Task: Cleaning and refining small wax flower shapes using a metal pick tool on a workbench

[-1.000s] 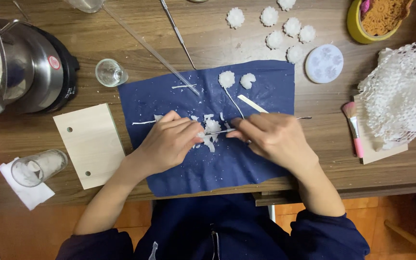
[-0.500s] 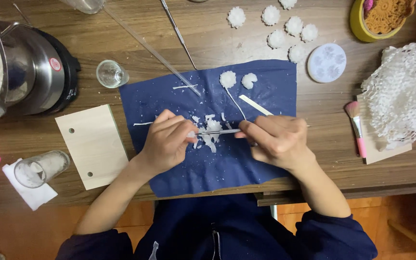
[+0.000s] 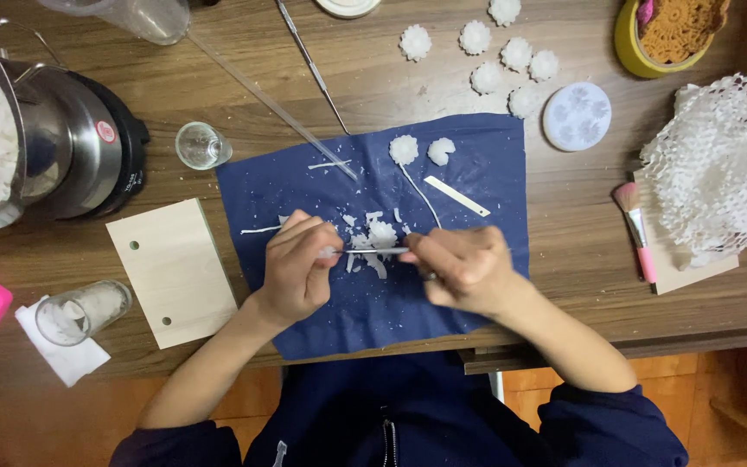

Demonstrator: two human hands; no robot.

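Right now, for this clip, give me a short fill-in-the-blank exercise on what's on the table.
1. Both hands, left hand and right hand, work over a dark ____ cloth.
2. They hold a thin metal tool between them, over white ____.
3. The wooden board lies to the ____ of the cloth.

Missing words: blue; crumbs; left

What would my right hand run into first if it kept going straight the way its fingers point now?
The right hand points left along the thin metal tool it holds. Straight on, it would probably first meet the left hand's fingers, which pinch the tool's far end above the white wax crumbs on the blue cloth.
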